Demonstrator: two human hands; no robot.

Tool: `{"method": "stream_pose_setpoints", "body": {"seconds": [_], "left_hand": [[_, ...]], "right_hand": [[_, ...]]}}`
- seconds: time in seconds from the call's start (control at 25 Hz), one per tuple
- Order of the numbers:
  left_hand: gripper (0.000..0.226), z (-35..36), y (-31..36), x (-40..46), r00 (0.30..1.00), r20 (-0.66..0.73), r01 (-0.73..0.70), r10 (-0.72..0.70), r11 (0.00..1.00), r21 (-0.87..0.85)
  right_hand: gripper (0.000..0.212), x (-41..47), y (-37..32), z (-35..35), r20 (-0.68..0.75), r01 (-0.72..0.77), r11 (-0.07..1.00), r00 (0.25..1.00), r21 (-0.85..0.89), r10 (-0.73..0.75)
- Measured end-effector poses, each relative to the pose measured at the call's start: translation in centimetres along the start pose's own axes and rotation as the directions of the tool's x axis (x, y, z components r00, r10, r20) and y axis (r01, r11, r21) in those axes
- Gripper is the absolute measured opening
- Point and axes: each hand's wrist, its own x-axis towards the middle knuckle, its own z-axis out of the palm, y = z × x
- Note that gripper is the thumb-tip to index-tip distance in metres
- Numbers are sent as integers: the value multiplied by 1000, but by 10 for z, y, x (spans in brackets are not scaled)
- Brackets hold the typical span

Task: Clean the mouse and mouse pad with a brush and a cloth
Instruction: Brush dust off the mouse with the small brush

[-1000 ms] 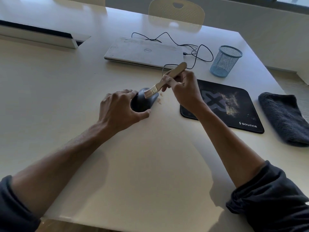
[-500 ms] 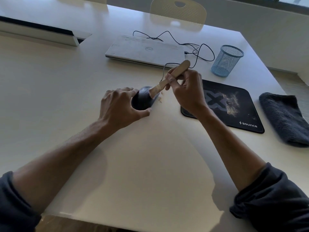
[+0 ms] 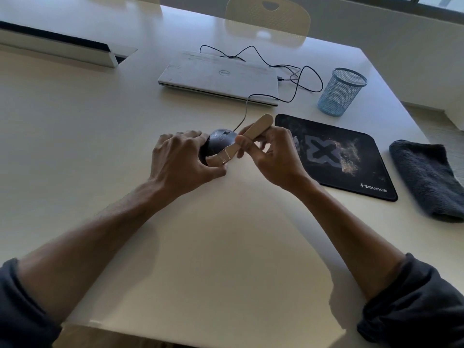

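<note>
A dark wired mouse point(image 3: 221, 140) rests on the white table, gripped from the left by my left hand point(image 3: 180, 159). My right hand point(image 3: 273, 156) holds a small wooden-handled brush point(image 3: 247, 139) slanted down to the left, its bristle end at the mouse's near right side, against my left thumb. The black mouse pad point(image 3: 336, 156) lies to the right, with a pale X logo and a patch of light crumbs on it. A dark grey folded cloth point(image 3: 426, 179) lies beyond the pad at the table's right edge.
A shut white laptop point(image 3: 218, 76) lies behind the mouse, with a black cable point(image 3: 296, 84) looping beside it. A blue mesh pen cup point(image 3: 341, 91) stands at the back right. A cream chair point(image 3: 268, 18) is behind the table. A long white strip point(image 3: 57, 46) lies at the far left.
The brush tip has swept down from the top of the mouse to its near right side. My left hand has stayed on the mouse, and more of its top now shows.
</note>
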Motion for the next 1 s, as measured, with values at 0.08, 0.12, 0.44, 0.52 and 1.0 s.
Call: {"method": "stream_pose_setpoints", "body": {"seconds": [0.08,0.12,0.44,0.52,1.0], "left_hand": [[64,0,-1,0,1000,1,3,-3,1000,7],[65,0,-1,0,1000,2,4,-4,1000,10],[63,4,-1,1,1000,19,-16,15,997,82],[65,4,-1,1,1000,17,-11,9,996,91],[70,2,2,1,999,32,9,-12,997,77]], "right_hand": [[7,0,2,1,-17,-1,1000,1000,-7,1],[8,1,3,1,-26,-3,1000,1000,-10,3],[12,1,15,-2,-145,-56,998,988,19,58],[10,1,21,-6,-158,-86,996,984,-33,80],[15,5,26,-2,-189,-184,981,963,58,192]]}}
